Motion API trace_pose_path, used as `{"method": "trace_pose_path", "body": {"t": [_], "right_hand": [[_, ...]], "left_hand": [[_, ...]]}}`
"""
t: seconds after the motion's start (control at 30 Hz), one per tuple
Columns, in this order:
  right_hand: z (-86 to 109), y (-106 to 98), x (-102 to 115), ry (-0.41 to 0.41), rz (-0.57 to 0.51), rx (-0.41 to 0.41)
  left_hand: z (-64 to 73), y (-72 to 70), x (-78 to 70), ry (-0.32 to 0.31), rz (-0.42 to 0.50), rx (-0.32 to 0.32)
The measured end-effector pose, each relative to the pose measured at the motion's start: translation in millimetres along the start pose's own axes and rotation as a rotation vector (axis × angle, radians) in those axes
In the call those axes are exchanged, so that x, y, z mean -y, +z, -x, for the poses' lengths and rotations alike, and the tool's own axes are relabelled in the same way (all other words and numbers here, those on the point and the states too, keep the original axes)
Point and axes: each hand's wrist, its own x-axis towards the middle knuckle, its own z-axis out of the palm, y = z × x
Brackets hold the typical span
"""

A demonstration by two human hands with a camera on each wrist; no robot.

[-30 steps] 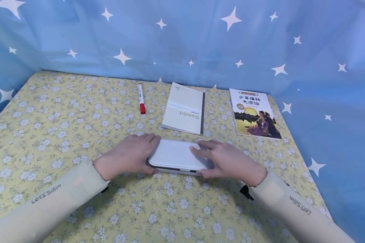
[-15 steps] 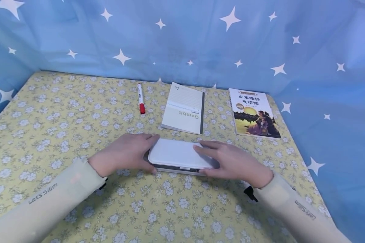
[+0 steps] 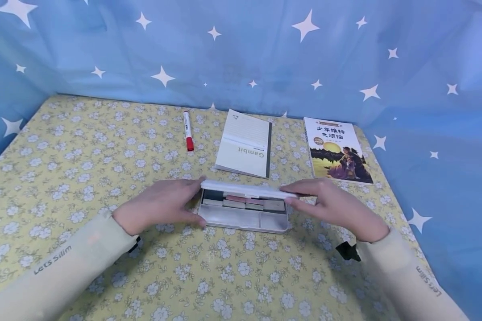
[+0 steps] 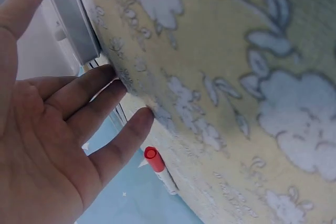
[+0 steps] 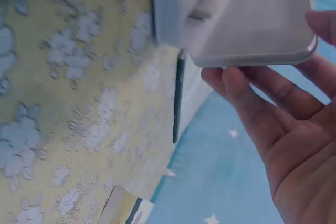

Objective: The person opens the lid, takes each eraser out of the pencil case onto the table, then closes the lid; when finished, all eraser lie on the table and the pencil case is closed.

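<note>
A white pencil case (image 3: 230, 217) lies on the table in front of me, its hinged lid (image 3: 241, 188) tilted part way up. Small grey-green and pinkish blocks (image 3: 234, 203) sit in its back compartment. My left hand (image 3: 158, 205) holds the case's left end, thumb at the front corner and fingers toward the back. In the left wrist view the case (image 4: 79, 24) stands between thumb and fingers. My right hand (image 3: 333, 207) holds the lid by its right end; in the right wrist view its thumb and fingers are at the lid's rim (image 5: 252, 60).
Behind the case lies a Gambit notebook (image 3: 245, 145). To its left is a white marker with a red cap (image 3: 189, 143), and at the back right a paperback book (image 3: 337, 151). A blue star-patterned curtain (image 3: 249, 49) borders the flowered tablecloth (image 3: 104, 156).
My right hand has moved to the right and raised the lid from nearly closed, so the compartments and blocks now show. The left hand stays at the case's left end.
</note>
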Motion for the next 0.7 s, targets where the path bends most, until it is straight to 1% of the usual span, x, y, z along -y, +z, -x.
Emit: {"method": "trace_pose_path", "body": {"t": [0.17, 0.27, 0.4, 0.53, 0.7], "right_hand": [[-9.2, -6.6, -9.5, 0.003, -0.09, -0.105], [-15.4, -6.8, -15.2, 0.054, -0.159, -0.163], [-23.1, -4.1, -24.1, 0.136, -0.284, -0.204], [-30.2, 0.0, -32.9, 0.161, -0.392, -0.262], [-37.8, 5.2, -38.5, 0.198, -0.445, -0.357]], "left_hand": [[0.9, -0.2, -1.0, 0.011, -0.009, 0.005], [1.6, -0.9, -0.8, 0.014, -0.014, 0.014], [1.8, -0.9, -0.5, 0.012, -0.023, 0.027], [2.2, -0.3, -0.7, 0.006, -0.028, 0.029], [2.7, 0.5, -1.8, -0.004, -0.031, 0.031]]}}
